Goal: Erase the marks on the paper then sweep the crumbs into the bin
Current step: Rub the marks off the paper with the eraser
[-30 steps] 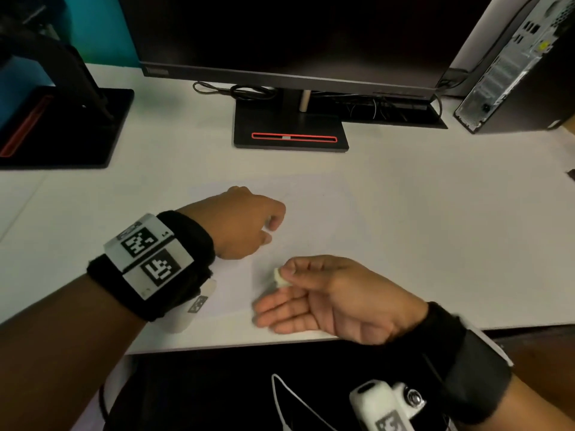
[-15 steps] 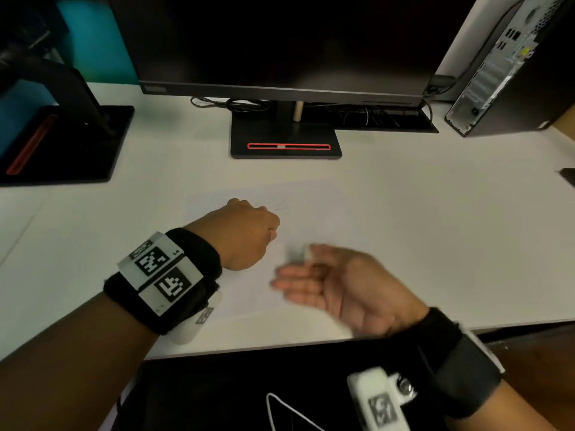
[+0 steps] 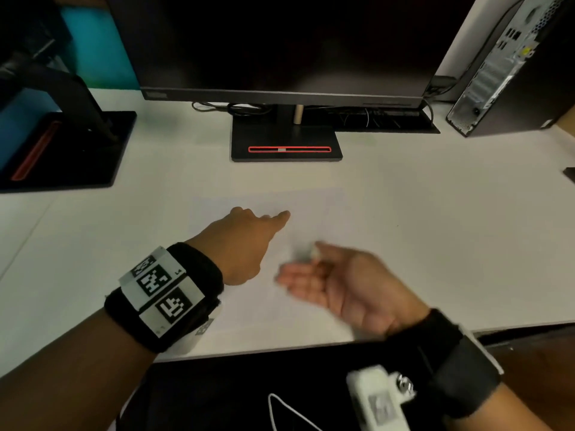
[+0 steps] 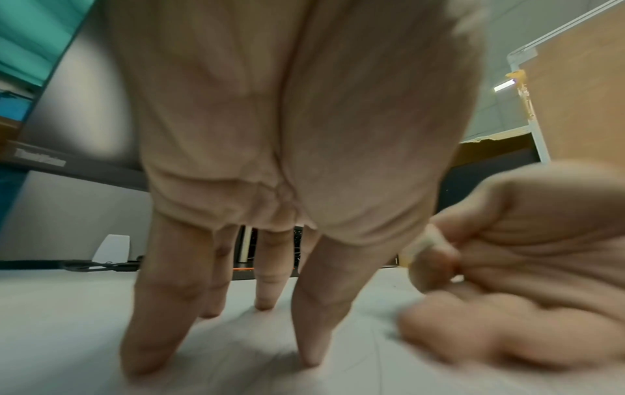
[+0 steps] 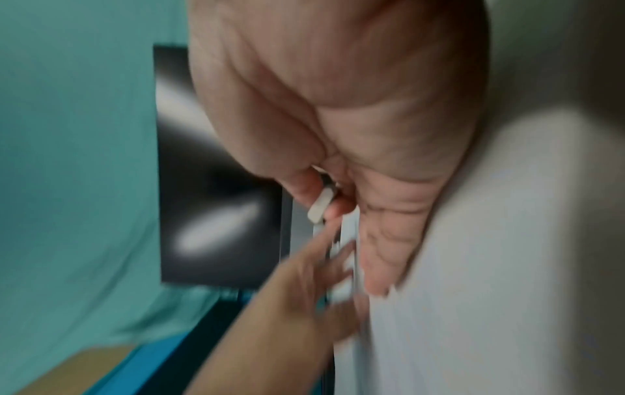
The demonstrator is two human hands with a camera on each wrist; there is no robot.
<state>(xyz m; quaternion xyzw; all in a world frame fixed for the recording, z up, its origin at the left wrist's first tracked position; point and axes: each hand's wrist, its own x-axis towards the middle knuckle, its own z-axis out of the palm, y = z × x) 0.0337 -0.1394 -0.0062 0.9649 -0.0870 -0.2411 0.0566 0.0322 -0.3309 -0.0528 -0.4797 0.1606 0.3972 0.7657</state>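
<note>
A white sheet of paper (image 3: 311, 209) lies flat on the white desk (image 3: 451, 231), and any marks on it are too faint to make out. My left hand (image 3: 249, 234) rests on the sheet's left part. Its fingers (image 4: 149, 334) are straight, with the tips pressing down on the paper (image 4: 236, 347). Just to the right, my right hand (image 3: 336, 275) is blurred by motion over the paper. It pinches a small white eraser (image 3: 313, 253) between thumb and forefinger. The eraser (image 5: 321, 205) shows more plainly in the right wrist view. No bin is in view.
A dark monitor (image 3: 280, 42) on a black stand (image 3: 286, 144) fills the back of the desk, with cables behind it. A computer tower (image 3: 510, 66) stands at the back right and a second black stand base (image 3: 62, 147) at the left. The desk's front edge runs under my wrists.
My left hand has gone from a loose fist to straight fingers pressing the paper. My right hand has moved away from the desk edge, farther onto the sheet, with the eraser.
</note>
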